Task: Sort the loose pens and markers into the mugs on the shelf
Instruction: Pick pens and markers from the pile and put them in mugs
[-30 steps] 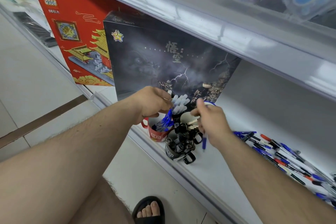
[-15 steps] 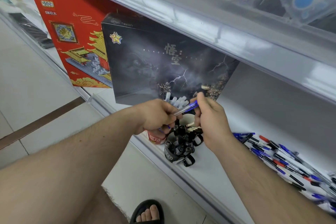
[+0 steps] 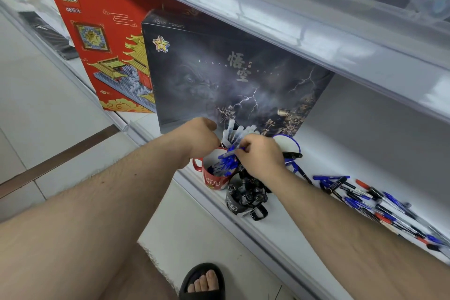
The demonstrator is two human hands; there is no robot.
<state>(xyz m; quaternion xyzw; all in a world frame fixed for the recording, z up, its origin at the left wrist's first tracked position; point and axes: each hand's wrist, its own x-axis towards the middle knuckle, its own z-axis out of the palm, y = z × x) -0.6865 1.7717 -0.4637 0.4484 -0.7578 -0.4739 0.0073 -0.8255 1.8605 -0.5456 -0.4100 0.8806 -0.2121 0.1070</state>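
Observation:
A red mug [image 3: 214, 179] with several blue pens stands at the shelf's front edge. Beside it is a black mug [image 3: 236, 203] full of black markers. Behind them are a white mug with a blue rim [image 3: 288, 144] and a cluster of white-capped pens [image 3: 235, 133]. My right hand [image 3: 260, 158] pinches a blue pen [image 3: 227, 153], tip down over the red mug's opening. My left hand [image 3: 199, 139] sits with curled fingers at the red mug's far rim; what the fingers touch is hidden. Loose pens and markers [image 3: 365, 198] lie scattered on the shelf to the right.
A dark game box [image 3: 231, 75] and a red building-block box [image 3: 104, 44] stand right behind the mugs. The upper shelf's edge [image 3: 304, 39] overhangs close above. My sandalled foot [image 3: 202, 280] is on the tiled floor below.
The blue pen was held up between both hands; my right hand has brought it down over the red mug. My left hand has let go of it and drawn back left.

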